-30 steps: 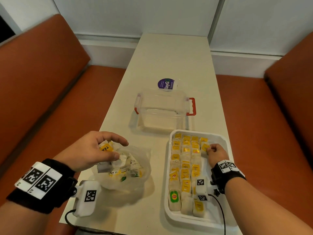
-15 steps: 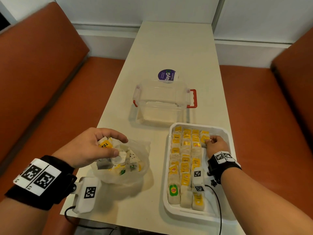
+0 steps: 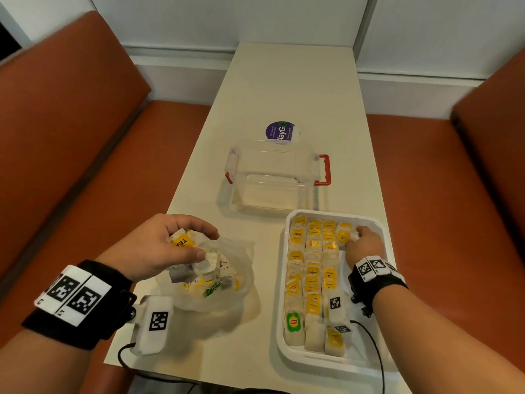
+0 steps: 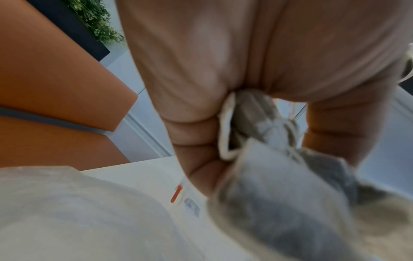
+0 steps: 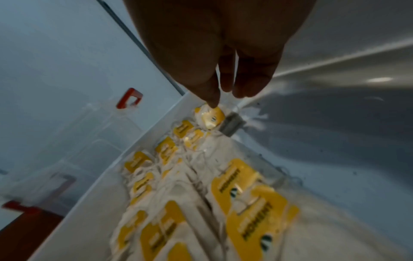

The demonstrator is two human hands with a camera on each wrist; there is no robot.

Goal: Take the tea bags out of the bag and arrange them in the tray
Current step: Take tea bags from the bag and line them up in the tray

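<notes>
Here the left hand (image 3: 159, 245) sits at the mouth of the bag (image 3: 227, 280), fingers (image 4: 196, 134) curled round a clutch of tea bags (image 3: 183, 241). The right hand (image 3: 363, 245) is in the tray (image 3: 287, 345) at its far right corner, fingers (image 5: 212, 98) narrow, tips touching a yellow-tagged bag (image 5: 210, 117) that ends the back row. Both sit on the surface (image 3: 284, 89).

Even, soft overhead light, wide-angle bending at head-view edges, blurred close-ups and dim backlit skin in both wrist views.
</notes>
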